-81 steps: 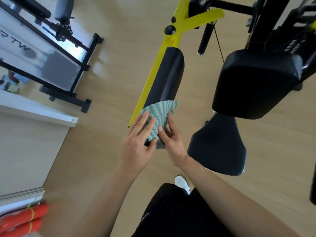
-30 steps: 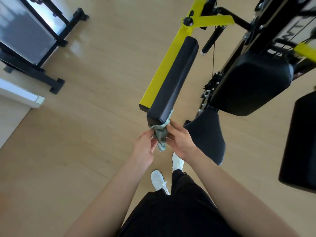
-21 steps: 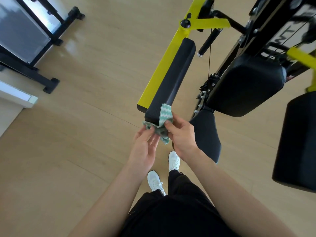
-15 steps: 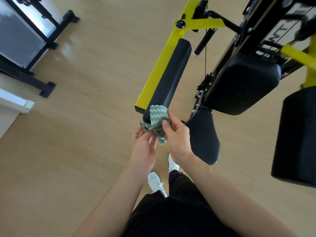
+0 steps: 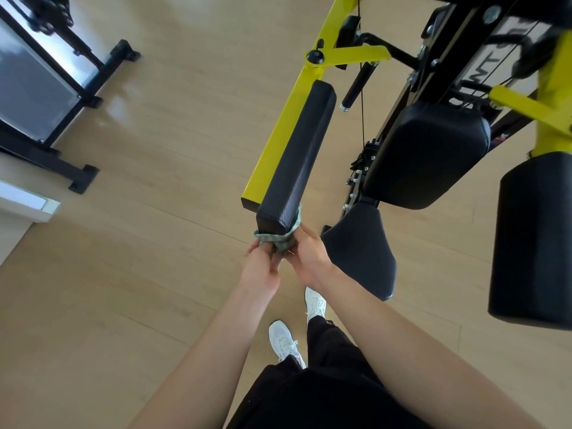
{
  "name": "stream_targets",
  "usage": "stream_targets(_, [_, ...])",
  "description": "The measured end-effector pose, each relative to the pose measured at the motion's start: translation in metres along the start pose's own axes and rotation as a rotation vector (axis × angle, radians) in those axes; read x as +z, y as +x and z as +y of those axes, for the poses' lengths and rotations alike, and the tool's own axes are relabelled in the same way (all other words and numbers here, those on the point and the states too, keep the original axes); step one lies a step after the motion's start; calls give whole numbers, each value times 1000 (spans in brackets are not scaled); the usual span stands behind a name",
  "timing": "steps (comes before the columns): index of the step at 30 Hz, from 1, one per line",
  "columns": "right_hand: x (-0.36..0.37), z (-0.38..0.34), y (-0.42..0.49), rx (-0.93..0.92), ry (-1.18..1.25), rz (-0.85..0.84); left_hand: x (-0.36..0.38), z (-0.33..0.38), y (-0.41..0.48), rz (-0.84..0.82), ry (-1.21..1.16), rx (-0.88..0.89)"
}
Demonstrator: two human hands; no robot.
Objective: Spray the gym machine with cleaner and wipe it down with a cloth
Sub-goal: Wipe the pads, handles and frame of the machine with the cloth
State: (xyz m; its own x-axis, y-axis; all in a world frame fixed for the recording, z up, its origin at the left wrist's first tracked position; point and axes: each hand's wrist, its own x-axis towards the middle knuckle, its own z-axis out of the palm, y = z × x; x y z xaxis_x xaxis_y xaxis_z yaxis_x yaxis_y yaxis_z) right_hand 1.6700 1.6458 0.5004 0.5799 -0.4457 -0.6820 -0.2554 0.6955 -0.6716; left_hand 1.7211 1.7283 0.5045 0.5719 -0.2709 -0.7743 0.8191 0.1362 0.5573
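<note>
A long black arm pad on a yellow bar of the gym machine reaches toward me. A green and white zigzag cloth is bunched under and round the pad's near end. My left hand grips the cloth from the left below the pad. My right hand grips it from the right, its fingers by the pad's lower corner. Most of the cloth is hidden between my hands and under the pad. No spray bottle is in view.
The black seat, a black back pad and another black pad stand to the right. A black handle and cable hang behind. A dark-framed machine stands far left on the wooden floor. My white shoes are below.
The cloth has slid from the top of the pad's near end down to its underside, and both hands have dropped below the pad's end, bunching the cloth.
</note>
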Motion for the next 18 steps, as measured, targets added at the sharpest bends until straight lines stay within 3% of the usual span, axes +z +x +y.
stream_targets(4, [4,-4,-16,-138,-51,6,0,3,-13,-40,-107,16])
stream_targets(9, [17,-22,-37,-336,-145,44,9,10,-29,-50,-103,165])
stream_targets(14, [10,-34,-48,-492,-260,90,21,20,-55,-43,45,292])
stream_targets(18, [-19,-43,-65,-529,-266,188,33,11,-69,-105,321,480])
